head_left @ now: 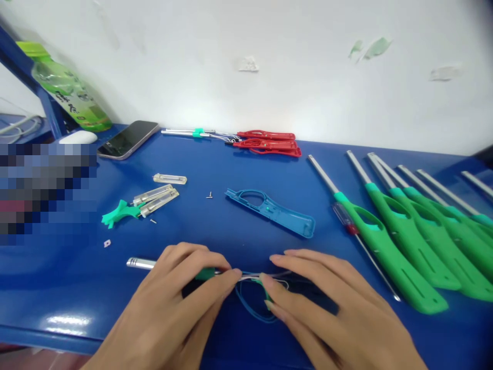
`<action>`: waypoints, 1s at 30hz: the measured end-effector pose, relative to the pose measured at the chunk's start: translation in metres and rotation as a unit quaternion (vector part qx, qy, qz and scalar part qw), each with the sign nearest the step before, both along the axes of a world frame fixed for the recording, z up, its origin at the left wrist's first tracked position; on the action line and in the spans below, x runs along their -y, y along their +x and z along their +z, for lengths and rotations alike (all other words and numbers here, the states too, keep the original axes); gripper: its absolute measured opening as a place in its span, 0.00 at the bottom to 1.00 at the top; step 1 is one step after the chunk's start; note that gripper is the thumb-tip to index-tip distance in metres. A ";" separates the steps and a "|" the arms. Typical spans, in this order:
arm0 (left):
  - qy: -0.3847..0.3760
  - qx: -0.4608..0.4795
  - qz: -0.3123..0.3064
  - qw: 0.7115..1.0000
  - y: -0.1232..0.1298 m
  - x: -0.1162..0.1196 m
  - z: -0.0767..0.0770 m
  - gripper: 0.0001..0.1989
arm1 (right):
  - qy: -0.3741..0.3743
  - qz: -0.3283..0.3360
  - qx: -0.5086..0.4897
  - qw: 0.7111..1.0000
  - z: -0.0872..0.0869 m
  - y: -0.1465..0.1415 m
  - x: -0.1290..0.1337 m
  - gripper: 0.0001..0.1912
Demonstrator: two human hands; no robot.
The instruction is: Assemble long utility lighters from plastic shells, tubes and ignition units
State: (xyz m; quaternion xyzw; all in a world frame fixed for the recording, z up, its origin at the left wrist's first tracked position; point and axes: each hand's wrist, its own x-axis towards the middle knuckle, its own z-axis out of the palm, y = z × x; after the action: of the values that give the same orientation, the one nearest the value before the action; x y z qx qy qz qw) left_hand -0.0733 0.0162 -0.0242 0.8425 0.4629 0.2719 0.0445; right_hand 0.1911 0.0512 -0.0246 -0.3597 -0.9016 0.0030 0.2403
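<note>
A lighter being handled lies at the front of the table, its metal tube pointing left and a green collar partly under my fingers. My left hand pinches beside that collar, at the start of the thin white wires. Below the wires shows the looped guard of a blue handle shell. My right hand has thumb and index finger closed around a small green trigger and the wires inside the loop. My right palm hides the rest of the shell. Beyond my hands lies another blue handle half.
Several green lighters line the right, with a screwdriver against the nearest. Red handle parts lie along the wall. Clear fuel tanks, green triggers and screws are left of centre. A phone and bottle stand behind.
</note>
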 end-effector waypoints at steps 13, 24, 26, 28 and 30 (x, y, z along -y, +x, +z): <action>-0.031 0.011 0.002 0.999 -0.003 -0.002 -0.001 0.19 | -0.076 -0.005 -0.092 0.993 0.000 -0.003 0.001 0.14; -0.044 0.020 0.013 0.999 -0.003 -0.001 -0.005 0.19 | -0.090 0.015 -0.064 0.994 0.006 0.005 -0.005 0.15; -0.044 0.017 0.013 0.999 -0.003 0.000 -0.005 0.19 | -0.099 0.023 -0.074 0.992 0.007 0.006 -0.006 0.13; -0.043 0.016 0.013 0.999 -0.004 0.000 -0.005 0.20 | -0.111 0.037 -0.086 0.989 0.008 0.008 -0.007 0.14; -0.043 0.018 0.014 0.999 -0.005 0.000 -0.005 0.20 | -0.113 0.048 -0.085 0.989 0.009 0.010 -0.007 0.19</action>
State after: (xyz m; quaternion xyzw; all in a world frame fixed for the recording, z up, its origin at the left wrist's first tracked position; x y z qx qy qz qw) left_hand -0.0778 0.0160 -0.0294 0.8283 0.4847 0.2677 0.0855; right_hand 0.2009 0.0583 -0.0160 -0.3394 -0.8879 0.1469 0.2738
